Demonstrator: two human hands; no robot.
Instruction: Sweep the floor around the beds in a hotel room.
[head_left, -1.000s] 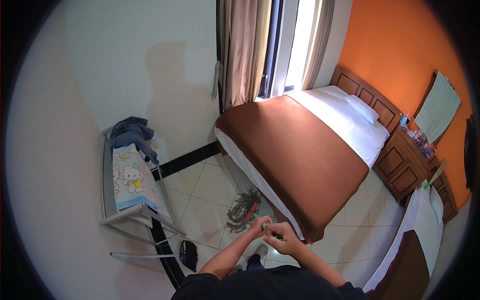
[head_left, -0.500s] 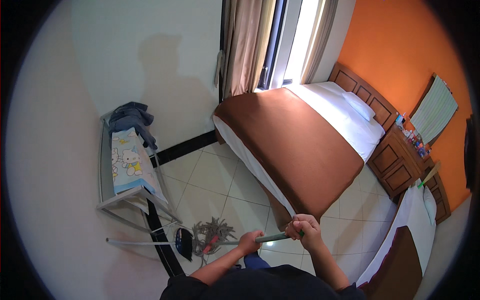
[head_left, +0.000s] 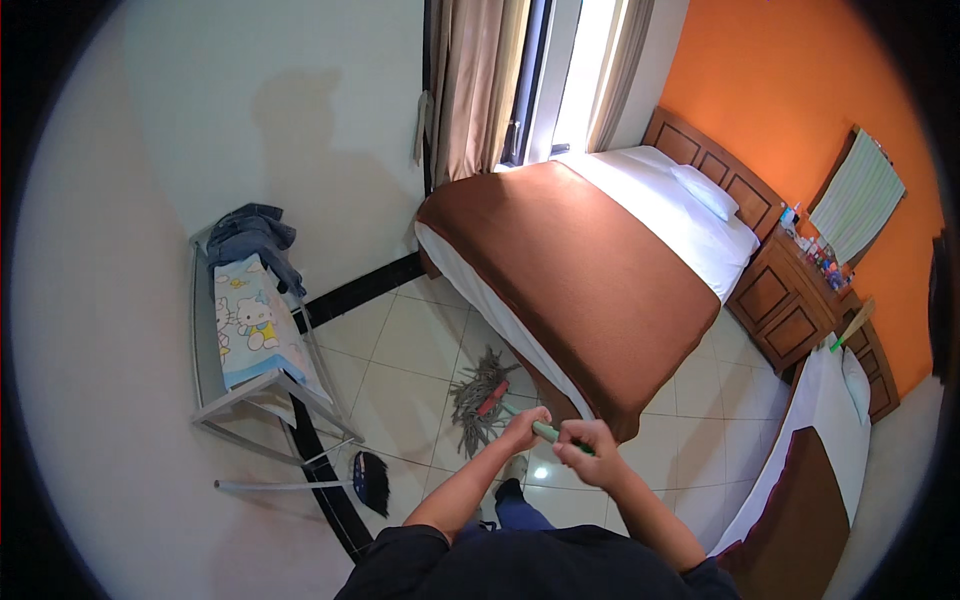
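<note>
Both hands (head_left: 560, 440) grip the mop handle (head_left: 547, 432) – head (grey strings) (head_left: 480, 395) beside bed (head_left: 570, 270).

Glossy floor tiles (head_left: 420, 350), stringy cloth mop head (head_left: 478, 392), wooden headboard (head_left: 715, 165).

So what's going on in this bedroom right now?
A person is mopping the tiled floor. Both hands grip the green mop handle: the left hand sits lower on it, the right hand just above. The grey string mop head lies on the tiles right beside the foot of the bed with the brown blanket. To the left, a metal drying rack holds a cartoon-print towel, and a dark broom lies on the floor by the wall.
</note>
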